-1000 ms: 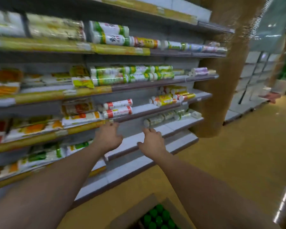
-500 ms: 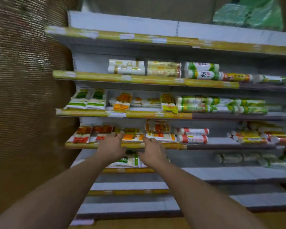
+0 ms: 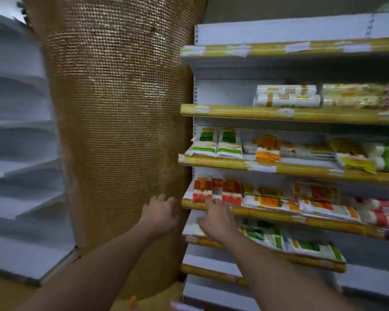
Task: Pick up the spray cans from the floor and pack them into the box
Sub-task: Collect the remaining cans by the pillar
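Observation:
Neither a spray can nor the box is in view. Both arms stretch out ahead of me at about waist height. My left hand [image 3: 160, 215] hangs in the air in front of a gold mosaic pillar, fingers relaxed and holding nothing. My right hand [image 3: 217, 218] is beside it, in front of the left end of a stocked shelf, fingers loosely spread and empty. Whether it touches the shelf edge I cannot tell.
A wide gold mosaic pillar [image 3: 121, 108] fills the middle. Right of it stand shelves [image 3: 279, 169] with yellow edge strips and packaged goods. Bare white shelves [image 3: 20, 167] stand at the left. A strip of tan floor [image 3: 5, 292] shows at the bottom left.
My view has swung left: the box of green-capped cans has dropped out of sight, and the pillar now fills the middle. Both hands stay outstretched and empty.

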A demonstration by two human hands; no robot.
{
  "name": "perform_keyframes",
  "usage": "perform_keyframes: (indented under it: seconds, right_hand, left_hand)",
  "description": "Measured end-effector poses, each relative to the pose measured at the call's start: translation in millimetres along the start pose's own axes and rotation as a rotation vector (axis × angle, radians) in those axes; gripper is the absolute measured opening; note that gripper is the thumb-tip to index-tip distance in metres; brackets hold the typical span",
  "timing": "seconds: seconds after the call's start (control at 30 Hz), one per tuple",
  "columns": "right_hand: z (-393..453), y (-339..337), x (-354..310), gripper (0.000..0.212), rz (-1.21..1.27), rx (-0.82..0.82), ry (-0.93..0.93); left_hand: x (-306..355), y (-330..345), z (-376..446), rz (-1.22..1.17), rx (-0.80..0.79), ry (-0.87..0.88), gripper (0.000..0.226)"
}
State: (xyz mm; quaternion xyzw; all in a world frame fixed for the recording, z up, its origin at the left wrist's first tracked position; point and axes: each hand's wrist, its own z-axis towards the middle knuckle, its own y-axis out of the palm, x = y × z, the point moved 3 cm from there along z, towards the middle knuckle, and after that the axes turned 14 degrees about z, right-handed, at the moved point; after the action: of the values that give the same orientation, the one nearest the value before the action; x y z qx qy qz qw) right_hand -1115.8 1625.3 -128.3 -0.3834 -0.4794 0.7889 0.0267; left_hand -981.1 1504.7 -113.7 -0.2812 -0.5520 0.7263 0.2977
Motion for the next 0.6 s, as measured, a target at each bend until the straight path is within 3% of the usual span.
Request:
perform_keyframes:
  seconds: [0.23, 0.6]
  right_hand:
    - [54, 91, -55, 0.064, 0.021, -0.099, -0.039]
    - [167, 259, -41, 0.056, 0.005, -0.374, 0.001]
  left_hand:
    - [-110, 64, 26, -0.060, -0.072, -0.134, 0.066]
    - [-216, 211, 94, -0.158, -0.285, -0.286, 0.064]
